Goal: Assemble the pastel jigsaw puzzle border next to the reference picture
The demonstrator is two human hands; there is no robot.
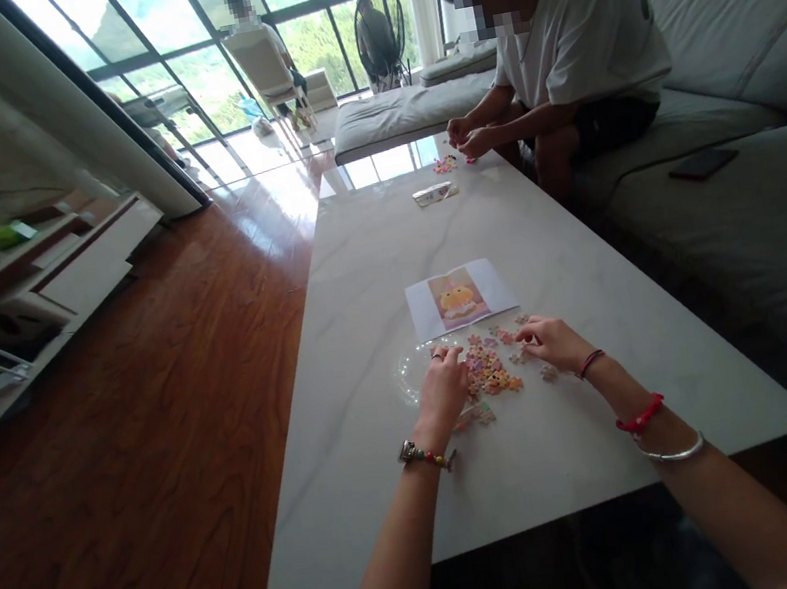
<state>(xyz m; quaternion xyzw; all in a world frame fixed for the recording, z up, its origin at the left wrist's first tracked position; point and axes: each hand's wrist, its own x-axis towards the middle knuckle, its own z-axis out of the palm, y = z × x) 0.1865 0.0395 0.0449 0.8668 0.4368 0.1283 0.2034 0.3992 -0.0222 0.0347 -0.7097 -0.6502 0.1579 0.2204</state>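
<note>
Fingers (pixel 452 361) of left hand (pixel 445 389) curled down on the edge of the puzzle pieces (pixel 492 370). Right hand (pixel 552 343) fingers bent, tips on the pieces too. Can't tell if either pinches one. Pile sits mid table (pixel 546 471), just below reference picture (pixel 460 298). Risk: a wrist sweep probably scatters loose pieces on the slick top, and some could slide off the near edge.
</note>
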